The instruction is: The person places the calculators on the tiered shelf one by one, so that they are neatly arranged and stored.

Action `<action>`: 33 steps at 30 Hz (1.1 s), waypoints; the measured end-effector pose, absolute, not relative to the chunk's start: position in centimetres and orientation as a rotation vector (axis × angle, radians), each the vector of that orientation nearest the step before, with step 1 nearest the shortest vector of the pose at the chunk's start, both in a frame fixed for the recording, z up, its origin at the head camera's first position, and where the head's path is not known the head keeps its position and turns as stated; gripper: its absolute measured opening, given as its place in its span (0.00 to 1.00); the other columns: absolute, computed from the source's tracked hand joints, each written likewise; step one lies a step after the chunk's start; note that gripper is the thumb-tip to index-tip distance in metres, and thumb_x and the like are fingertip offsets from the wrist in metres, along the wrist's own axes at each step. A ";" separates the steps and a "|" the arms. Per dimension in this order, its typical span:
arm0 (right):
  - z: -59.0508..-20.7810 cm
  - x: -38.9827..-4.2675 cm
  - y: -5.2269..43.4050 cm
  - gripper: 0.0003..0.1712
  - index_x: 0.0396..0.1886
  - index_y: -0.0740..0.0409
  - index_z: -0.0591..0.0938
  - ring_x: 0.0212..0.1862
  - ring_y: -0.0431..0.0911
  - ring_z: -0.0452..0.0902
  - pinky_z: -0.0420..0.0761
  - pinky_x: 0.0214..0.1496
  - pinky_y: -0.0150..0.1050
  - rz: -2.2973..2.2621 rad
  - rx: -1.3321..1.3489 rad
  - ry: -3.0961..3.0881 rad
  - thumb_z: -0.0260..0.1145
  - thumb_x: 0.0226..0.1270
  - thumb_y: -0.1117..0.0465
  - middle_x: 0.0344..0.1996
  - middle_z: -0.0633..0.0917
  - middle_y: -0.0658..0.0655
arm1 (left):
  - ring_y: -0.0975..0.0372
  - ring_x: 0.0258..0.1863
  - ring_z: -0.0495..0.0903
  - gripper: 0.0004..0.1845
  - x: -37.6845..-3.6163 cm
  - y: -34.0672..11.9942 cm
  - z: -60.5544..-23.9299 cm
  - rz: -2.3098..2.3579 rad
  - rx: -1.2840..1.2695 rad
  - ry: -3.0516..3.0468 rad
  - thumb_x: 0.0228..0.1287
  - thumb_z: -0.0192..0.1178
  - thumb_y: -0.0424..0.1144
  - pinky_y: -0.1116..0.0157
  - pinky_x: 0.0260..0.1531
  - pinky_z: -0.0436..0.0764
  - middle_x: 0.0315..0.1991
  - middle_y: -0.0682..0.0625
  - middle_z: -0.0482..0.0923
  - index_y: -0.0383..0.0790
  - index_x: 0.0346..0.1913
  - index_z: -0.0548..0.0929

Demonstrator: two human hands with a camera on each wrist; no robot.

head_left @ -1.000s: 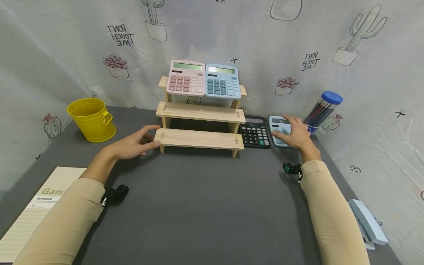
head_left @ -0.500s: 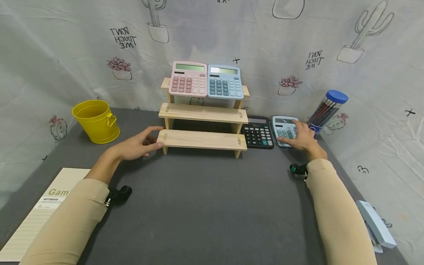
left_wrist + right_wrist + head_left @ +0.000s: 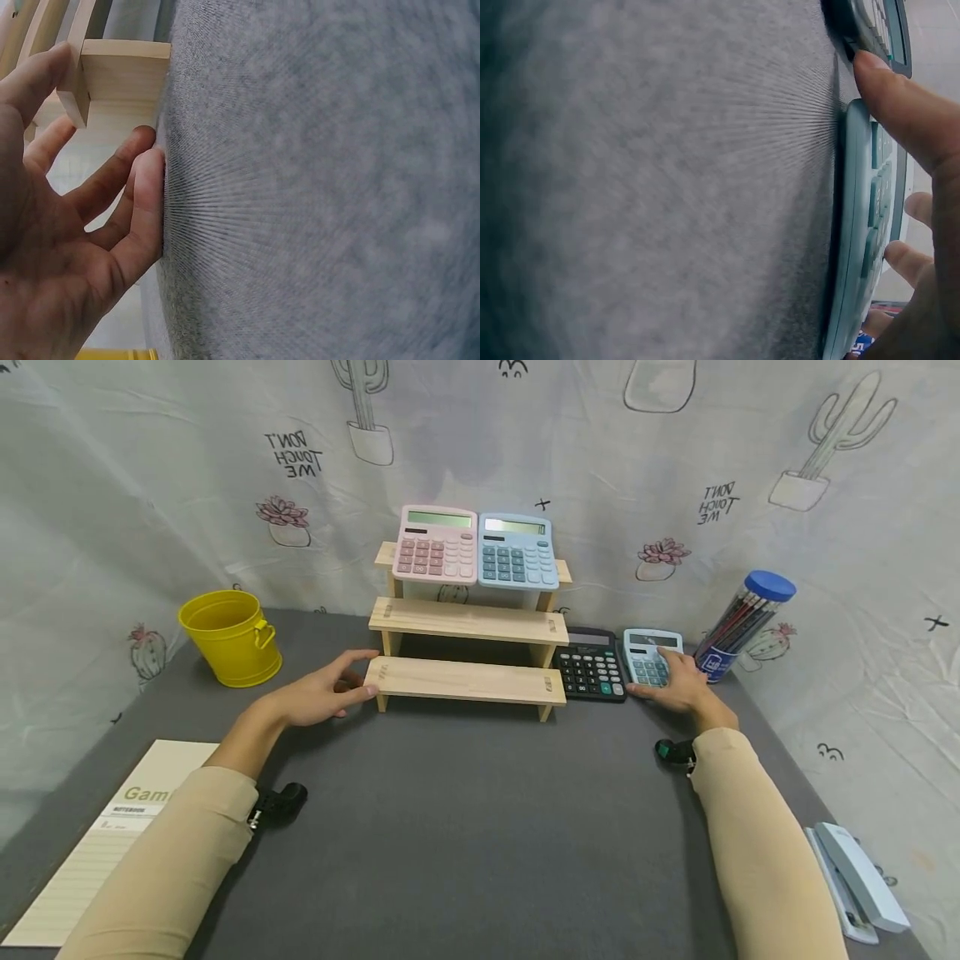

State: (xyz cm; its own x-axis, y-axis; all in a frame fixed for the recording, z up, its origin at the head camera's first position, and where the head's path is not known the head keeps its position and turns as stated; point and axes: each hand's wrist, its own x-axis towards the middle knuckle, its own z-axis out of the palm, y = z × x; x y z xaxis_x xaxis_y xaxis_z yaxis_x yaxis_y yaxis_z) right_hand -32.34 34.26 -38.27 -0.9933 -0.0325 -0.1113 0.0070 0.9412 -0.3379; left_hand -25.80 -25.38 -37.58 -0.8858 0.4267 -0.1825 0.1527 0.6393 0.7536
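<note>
The right hand (image 3: 678,687) lay on the small light-blue calculator (image 3: 651,657), which sat flat on the grey desk (image 3: 465,810) at the far right, just beside a black calculator (image 3: 592,667) and near a tube of pencils (image 3: 738,618). In the right wrist view the thumb (image 3: 907,112) pressed at the calculator's near-left edge (image 3: 853,225) while the other fingers curled over its far side, so the grip looked set around the body but the calculator was not yet lifted. The left hand (image 3: 318,692) rested with relaxed, straight fingers against the left end of the lowest step of a wooden three-step shelf (image 3: 468,681); the left wrist view showed the fingers (image 3: 112,187) touching the wood (image 3: 124,71) and the desk, holding nothing.

A pink calculator (image 3: 437,543) and a larger blue one (image 3: 517,550) stood on the top step; the two lower steps carried nothing.

By my judgement the step in hand was the pick-up of the light-blue calculator. The next move would call for a firmer pinch across its edges, a clean lift clear of the black calculator, then a carry left toward the shelf, with the left hand steadying the shelf.
</note>
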 end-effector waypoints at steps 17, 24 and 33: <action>-37.9 -32.4 34.2 0.61 0.85 0.52 0.43 0.71 0.87 0.40 0.50 0.64 0.85 -0.541 0.056 2.965 0.69 0.66 0.38 0.78 0.43 0.77 | 0.39 0.65 0.73 0.42 -25.7 -25.3 -37.4 1.112 0.489 2.519 0.78 0.54 0.58 0.53 0.47 0.85 0.72 0.29 0.63 0.54 0.83 0.44; -37.8 -32.1 34.4 0.60 0.85 0.48 0.46 0.69 0.90 0.37 0.49 0.61 0.87 -0.594 0.062 2.971 0.70 0.65 0.40 0.79 0.42 0.76 | 0.40 0.64 0.74 0.41 -25.7 -25.1 -37.3 1.115 0.487 2.517 0.78 0.53 0.59 0.53 0.48 0.85 0.72 0.29 0.62 0.55 0.83 0.45; -37.6 -32.2 34.2 0.60 0.84 0.57 0.47 0.74 0.83 0.36 0.45 0.66 0.83 -0.524 0.029 2.960 0.70 0.64 0.40 0.74 0.44 0.87 | 0.39 0.64 0.73 0.41 -25.7 -25.2 -37.6 1.124 0.487 2.511 0.78 0.54 0.58 0.53 0.48 0.85 0.72 0.29 0.62 0.55 0.83 0.45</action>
State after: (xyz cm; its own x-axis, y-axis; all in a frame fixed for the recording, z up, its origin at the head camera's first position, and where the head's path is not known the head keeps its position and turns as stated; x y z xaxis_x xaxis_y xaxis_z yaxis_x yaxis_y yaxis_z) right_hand -32.19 34.19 -37.55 -0.9906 -0.0049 -0.1365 0.0422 0.9394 -0.3403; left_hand -25.72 -25.19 -37.58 -0.8813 0.4408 -0.1701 0.1669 0.6273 0.7607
